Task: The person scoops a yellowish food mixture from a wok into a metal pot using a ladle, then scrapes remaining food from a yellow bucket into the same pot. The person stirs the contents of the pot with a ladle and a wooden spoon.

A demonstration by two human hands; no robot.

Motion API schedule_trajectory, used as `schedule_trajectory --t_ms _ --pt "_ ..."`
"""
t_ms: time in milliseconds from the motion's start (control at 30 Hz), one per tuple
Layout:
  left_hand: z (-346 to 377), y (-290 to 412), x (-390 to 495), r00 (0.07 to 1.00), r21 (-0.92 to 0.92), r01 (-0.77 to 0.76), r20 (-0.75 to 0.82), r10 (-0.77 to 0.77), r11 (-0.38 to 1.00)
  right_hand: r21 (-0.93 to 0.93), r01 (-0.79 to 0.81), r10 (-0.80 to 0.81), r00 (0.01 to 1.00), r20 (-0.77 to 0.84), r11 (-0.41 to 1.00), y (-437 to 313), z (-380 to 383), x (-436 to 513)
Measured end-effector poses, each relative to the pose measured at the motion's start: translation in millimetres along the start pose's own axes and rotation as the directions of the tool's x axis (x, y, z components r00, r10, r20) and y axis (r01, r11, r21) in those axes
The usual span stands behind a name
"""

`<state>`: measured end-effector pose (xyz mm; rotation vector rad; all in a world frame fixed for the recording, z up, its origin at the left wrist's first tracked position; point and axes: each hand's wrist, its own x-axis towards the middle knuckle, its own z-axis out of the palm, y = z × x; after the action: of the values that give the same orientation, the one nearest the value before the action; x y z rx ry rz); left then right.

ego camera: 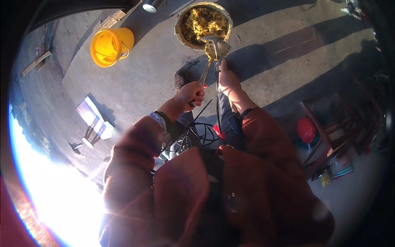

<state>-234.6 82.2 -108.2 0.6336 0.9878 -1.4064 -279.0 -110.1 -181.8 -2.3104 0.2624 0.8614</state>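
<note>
A round bucket (178, 31) with a crusted rim holds a lumpy yellow-green mash (200, 23). My left hand (192, 95) grips the handle of a metal utensil (204, 73), whose head, smeared with yellow mash, lies at the bucket's near edge. My right hand (229, 81) is closed around the dark handle of a trowel-like metal tool (219, 48), thumb stretched along it. The heads of both tools overlap over the near rim, and whether they touch I cannot tell. The far end of the left tool is partly hidden behind the right one.
On the concrete floor a yellow plastic bucket (106, 46) lies tipped at the upper left, its inside stained. Black cables (205, 134) hang at my lap. A dark red wooden chair (334, 136) and a red rounded object (306, 129) stand at the right. Strong glare covers the lower left.
</note>
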Motion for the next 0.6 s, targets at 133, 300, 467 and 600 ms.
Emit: schedule_trajectory --t_ms 133,300,467,600 --pt "-2 -6 3 0.999 0.018 -0.023 -0.045 0.024 1.000 -0.036 -0.101 0.100 0.994 -0.050 0.994 -12 -17 17" --pt "-21 11 7 0.993 -0.103 -0.060 -0.103 0.049 0.993 -0.067 0.016 -0.025 0.990 -0.136 0.998 -2 -34 0" --pt "-23 19 6 0.993 -0.165 -0.097 -0.082 0.084 0.982 -0.099 0.182 -0.191 0.977 -0.092 0.978 8 -23 -32" --pt "-16 15 1 0.996 -0.069 -0.075 -0.062 0.071 0.995 -0.139 -0.008 0.010 1.000 0.013 0.990 1 -10 -17"
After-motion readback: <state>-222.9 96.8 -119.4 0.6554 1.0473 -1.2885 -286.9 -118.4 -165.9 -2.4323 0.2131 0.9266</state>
